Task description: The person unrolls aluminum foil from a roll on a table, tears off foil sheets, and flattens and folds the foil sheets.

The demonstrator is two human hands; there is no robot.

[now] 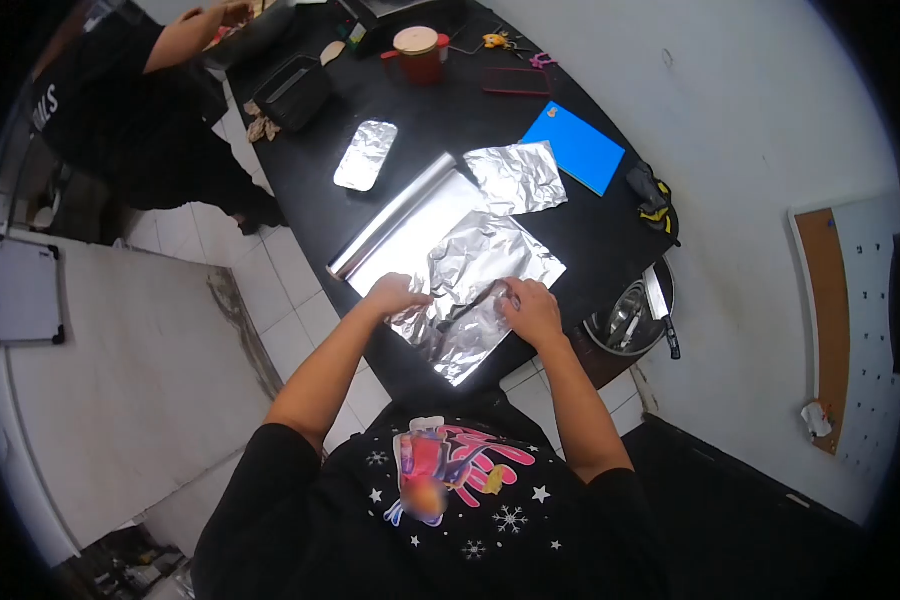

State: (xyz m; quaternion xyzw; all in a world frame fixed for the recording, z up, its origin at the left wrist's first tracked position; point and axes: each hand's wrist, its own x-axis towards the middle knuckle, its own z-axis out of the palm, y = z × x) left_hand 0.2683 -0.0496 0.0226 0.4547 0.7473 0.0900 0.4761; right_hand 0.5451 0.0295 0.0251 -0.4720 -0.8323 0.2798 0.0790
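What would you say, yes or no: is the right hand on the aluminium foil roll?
No, the right hand is at the edge of the crumpled foil, apart from the aluminium foil roll.

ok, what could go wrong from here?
Tear: the foil is creased where the left hand and right hand touch it; uneven pulling could rip it.
Roll-off: the roll's near end sits by the table's edge; a tug might shift it over.
Knock: the knife lies across the pot, handle jutting out; a bump could drop it.
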